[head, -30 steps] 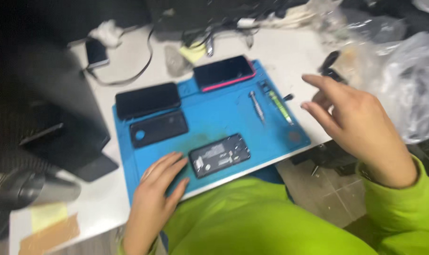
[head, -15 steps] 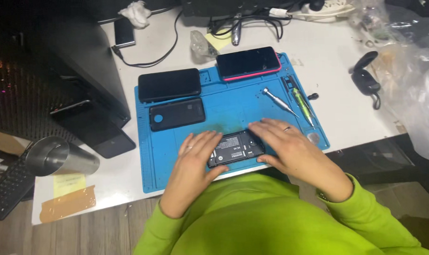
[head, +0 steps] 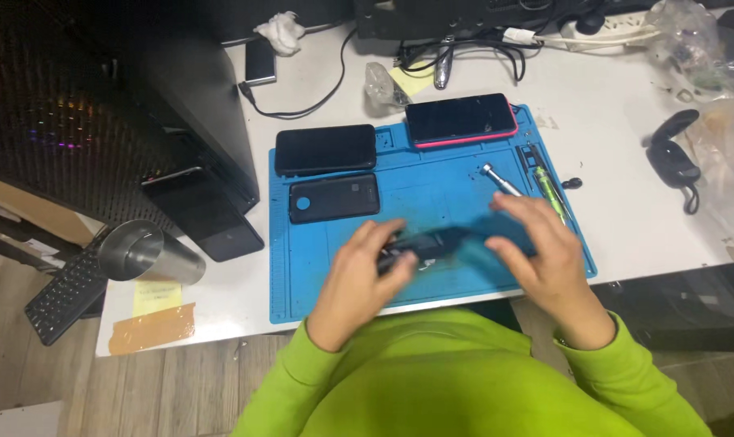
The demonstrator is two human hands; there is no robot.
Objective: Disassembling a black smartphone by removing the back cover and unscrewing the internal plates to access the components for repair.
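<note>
Head view shows the phone (head: 431, 243) lying long axis left to right between both hands, left hand (head: 359, 279) and right hand (head: 545, 255) each pinching an end above the blue mat (head: 334, 267).

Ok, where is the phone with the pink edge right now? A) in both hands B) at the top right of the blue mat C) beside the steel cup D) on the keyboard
B: the pink-edged phone lies screen-up at the top right of the blue mat, while the left hand and right hand hold a different, dark phone.
</note>
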